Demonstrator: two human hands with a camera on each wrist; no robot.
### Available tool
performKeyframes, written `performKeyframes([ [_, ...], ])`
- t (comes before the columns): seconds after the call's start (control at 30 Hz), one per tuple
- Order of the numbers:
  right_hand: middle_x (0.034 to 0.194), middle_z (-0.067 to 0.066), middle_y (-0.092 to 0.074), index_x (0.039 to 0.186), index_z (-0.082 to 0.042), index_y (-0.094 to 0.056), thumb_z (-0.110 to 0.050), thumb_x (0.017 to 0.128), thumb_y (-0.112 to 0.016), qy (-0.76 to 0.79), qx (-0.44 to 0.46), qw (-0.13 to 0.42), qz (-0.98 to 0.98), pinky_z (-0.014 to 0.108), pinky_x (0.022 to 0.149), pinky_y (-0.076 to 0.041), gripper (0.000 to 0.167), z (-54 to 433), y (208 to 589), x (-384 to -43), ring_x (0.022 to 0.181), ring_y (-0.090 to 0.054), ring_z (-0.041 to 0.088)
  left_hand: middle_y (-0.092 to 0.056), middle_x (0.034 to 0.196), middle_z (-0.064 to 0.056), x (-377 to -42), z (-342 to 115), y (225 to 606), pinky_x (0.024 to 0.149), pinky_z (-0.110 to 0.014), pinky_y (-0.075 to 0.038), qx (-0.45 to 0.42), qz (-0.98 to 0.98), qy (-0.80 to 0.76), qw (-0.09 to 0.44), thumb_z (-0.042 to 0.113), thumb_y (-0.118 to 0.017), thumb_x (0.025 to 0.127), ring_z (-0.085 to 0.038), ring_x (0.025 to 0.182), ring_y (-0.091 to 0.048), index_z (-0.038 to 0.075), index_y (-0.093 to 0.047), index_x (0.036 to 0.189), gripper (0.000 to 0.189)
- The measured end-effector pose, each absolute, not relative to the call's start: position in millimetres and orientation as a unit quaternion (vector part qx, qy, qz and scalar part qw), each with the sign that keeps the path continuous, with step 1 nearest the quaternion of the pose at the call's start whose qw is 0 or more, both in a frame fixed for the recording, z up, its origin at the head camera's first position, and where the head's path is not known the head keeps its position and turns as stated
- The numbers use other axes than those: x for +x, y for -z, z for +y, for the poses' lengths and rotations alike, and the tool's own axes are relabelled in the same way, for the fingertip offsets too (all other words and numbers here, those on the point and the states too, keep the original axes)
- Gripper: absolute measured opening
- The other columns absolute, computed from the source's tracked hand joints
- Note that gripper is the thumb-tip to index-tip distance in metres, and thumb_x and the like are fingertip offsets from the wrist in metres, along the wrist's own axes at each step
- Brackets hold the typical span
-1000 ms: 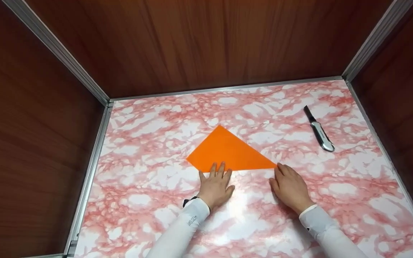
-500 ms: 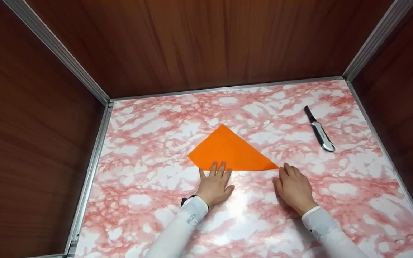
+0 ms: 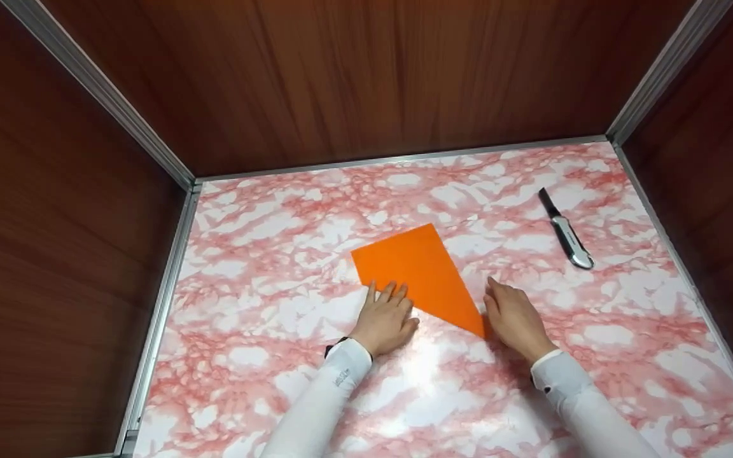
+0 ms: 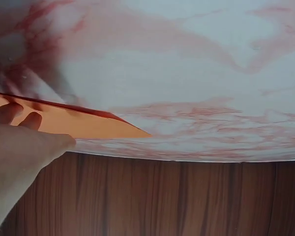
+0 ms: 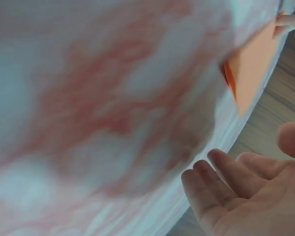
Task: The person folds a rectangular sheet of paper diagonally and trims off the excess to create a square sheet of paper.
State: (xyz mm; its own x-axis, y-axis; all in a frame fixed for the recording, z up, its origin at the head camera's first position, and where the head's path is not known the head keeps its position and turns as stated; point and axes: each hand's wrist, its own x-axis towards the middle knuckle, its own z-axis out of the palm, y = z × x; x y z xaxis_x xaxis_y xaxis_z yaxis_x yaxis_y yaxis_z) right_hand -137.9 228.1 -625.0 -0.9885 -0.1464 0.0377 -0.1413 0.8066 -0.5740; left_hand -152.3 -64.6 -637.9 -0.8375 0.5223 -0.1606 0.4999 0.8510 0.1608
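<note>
A folded sheet of orange paper (image 3: 427,264) lies on the table as a four-sided shape, its long point toward the right hand. My left hand (image 3: 387,323) rests on its near edge with the fingers extended. In the left wrist view, a layer of the paper (image 4: 96,125) stands slightly raised along one edge, and the left hand's (image 4: 22,147) fingertips lie over it. My right hand (image 3: 518,319) is beside the long point with nothing in it. The right wrist view shows that hand's (image 5: 248,189) fingers loosely bent, apart from the paper (image 5: 255,61).
A utility knife (image 3: 567,232) with a silver and black handle lies at the table's right side, its black end pointing away. Brown wood-grain panels (image 3: 373,83) with metal edging enclose the back and sides of the red-and-white marbled table (image 3: 265,242).
The orange paper has turned clockwise, its long point swinging toward the near side. The left hand has stayed on its edge. The right hand has come off the paper's corner.
</note>
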Motion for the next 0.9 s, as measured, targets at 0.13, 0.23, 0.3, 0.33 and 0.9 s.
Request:
performKeyframes([
  [0.13,0.137,0.028,-0.058,0.153,0.007,-0.041,-0.015,0.107,-0.049,0.355,-0.064,0.047,0.932,0.060,0.106,-0.040,0.051,221.3,621.5,-149.4,0.125,-0.054,0.046,-0.036,0.163,-0.005,-154.0,-60.6,636.8,0.123,-0.055,-0.011,0.270,0.955,-0.076,0.097,0.049,-0.040,0.108,-0.028,0.152,-0.027,0.019,-0.061,0.128,0.042],
  [0.23,0.142,0.029,-0.054,0.156,0.006,-0.034,-0.014,0.108,-0.045,0.404,-0.040,0.083,0.910,0.058,0.108,-0.039,0.053,217.6,619.1,-157.6,0.130,-0.052,0.044,-0.037,0.162,-0.007,-154.1,-59.2,637.4,0.123,-0.049,-0.016,0.272,0.953,-0.093,0.098,0.046,-0.042,0.108,-0.030,0.151,-0.030,0.017,-0.059,0.117,0.035],
  [0.3,0.145,0.031,-0.051,0.157,0.006,-0.030,-0.012,0.108,-0.043,0.435,-0.025,0.103,0.894,0.058,0.111,-0.037,0.054,215.5,617.6,-162.9,0.134,-0.049,0.044,-0.038,0.162,-0.008,-154.2,-58.5,638.0,0.123,-0.046,-0.017,0.270,0.953,-0.098,0.096,0.045,-0.043,0.108,-0.031,0.150,-0.030,0.017,-0.059,0.115,0.033],
  [0.33,0.146,0.032,-0.050,0.157,0.007,-0.029,-0.011,0.108,-0.042,0.448,-0.019,0.110,0.887,0.057,0.112,-0.035,0.054,214.4,616.8,-165.5,0.136,-0.047,0.044,-0.039,0.161,-0.009,-154.3,-57.9,638.4,0.123,-0.044,-0.018,0.269,0.953,-0.100,0.093,0.044,-0.044,0.108,-0.032,0.149,-0.031,0.016,-0.059,0.114,0.032],
  [0.9,0.152,0.032,-0.039,0.159,0.007,-0.022,-0.007,0.105,-0.043,0.586,0.080,0.154,0.791,0.050,0.114,-0.037,0.059,191.6,612.3,-197.1,0.138,-0.041,0.041,-0.054,0.139,-0.004,-162.3,-47.3,650.2,0.116,-0.057,-0.029,0.253,0.965,-0.060,0.004,0.043,-0.057,0.102,-0.029,0.132,-0.046,0.016,-0.059,0.114,0.029],
])
